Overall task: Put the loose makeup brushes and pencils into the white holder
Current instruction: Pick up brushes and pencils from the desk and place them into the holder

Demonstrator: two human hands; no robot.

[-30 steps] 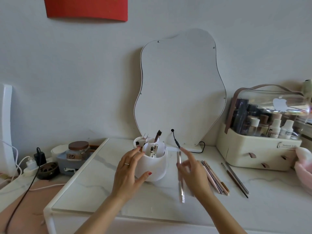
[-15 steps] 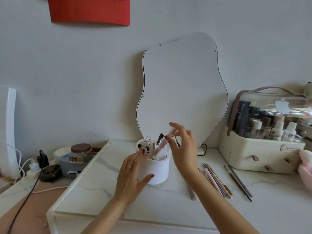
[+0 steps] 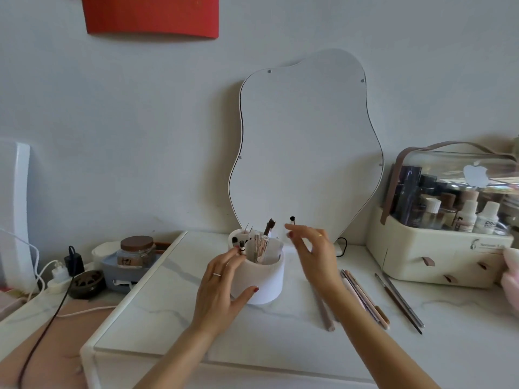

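holder: the white holder (image 3: pixel 259 279) sits on the marble-look tabletop (image 3: pixel 174 318), pretty much dead centre, just in front of the wavy mirror (image 3: pixel 306 144)

what's in it: a silvery-pink tube (image 3: pixel 263 248) stands upright near the middle, a dark-bristled brush (image 3: pixel 270 226) pokes up behind it, and a couple of thin pointy tips stick out at the back left; can't make out the rest

left hand: the left hand (image 3: pixel 222 293) is wrapped around the holder's left side, thumb across the front wall, fingers reaching up to the rim, so it's gripping the cup; ring on one finger

right hand: the right hand (image 3: pixel 314 254) hangs just right of the rim, fingers loosely spread and a bit blurred, nothing in it as far as I can tell

still loose: one brownish pencil (image 3: pixel 323 313) lies on the table right of the holder, partly under the right forearm; a small bunch of pink pencils (image 3: pixel 365 299) further right; then two thin dark brushes (image 3: pixel 400 301) lying side by side, close to the cream box

further out, right: a cream cosmetics organizer (image 3: pixel 438 254) with a clear lid, bottles inside

further out, left: a glass jar (image 3: pixel 137 251) with a brown lid on a grey tray, a power strip (image 3: pixel 60 279) with plugs and a dark cable trailing down

wall: red panel (image 3: pixel 151 15) up top
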